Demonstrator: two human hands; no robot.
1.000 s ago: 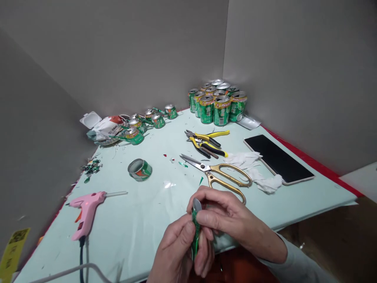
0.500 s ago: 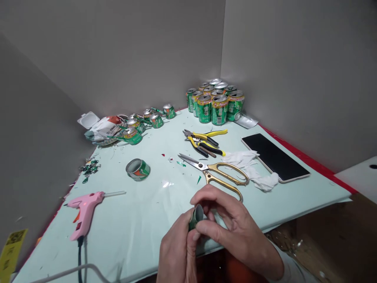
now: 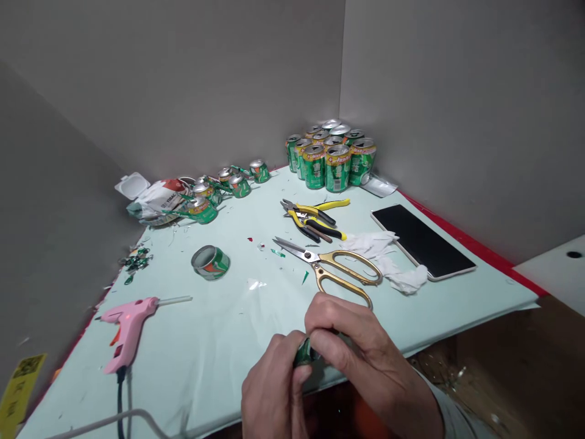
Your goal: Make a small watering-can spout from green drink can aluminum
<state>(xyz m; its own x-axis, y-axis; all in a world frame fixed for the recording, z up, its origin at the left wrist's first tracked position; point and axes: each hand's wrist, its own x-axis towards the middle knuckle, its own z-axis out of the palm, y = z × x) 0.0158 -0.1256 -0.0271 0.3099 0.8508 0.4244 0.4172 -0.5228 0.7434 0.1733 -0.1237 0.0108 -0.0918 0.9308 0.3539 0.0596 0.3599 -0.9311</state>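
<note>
Near the table's front edge, my left hand (image 3: 276, 384) is closed around a small curled piece of green can metal (image 3: 302, 353). My right hand (image 3: 350, 344) pinches the rim of that piece with thumb and forefinger, covering much of it. Just beyond my right hand lie gold-handled scissors (image 3: 326, 262), blades apart and pointing left. A cut can ring (image 3: 211, 263), green outside and silver inside, stands to the left of centre.
A pink glue gun (image 3: 130, 329) with its cord lies left. Yellow-black pliers (image 3: 315, 219), white tissue (image 3: 404, 274) and a tablet (image 3: 423, 241) lie right. Whole green cans (image 3: 337, 167) stand in the back corner; cut can pieces (image 3: 202, 209) and a wipes pack (image 3: 162, 198) sit back left.
My right hand's fingers have closed in over the piece's opening, where they were more spread before. The view has shifted slightly; the things on the table lie as they did.
</note>
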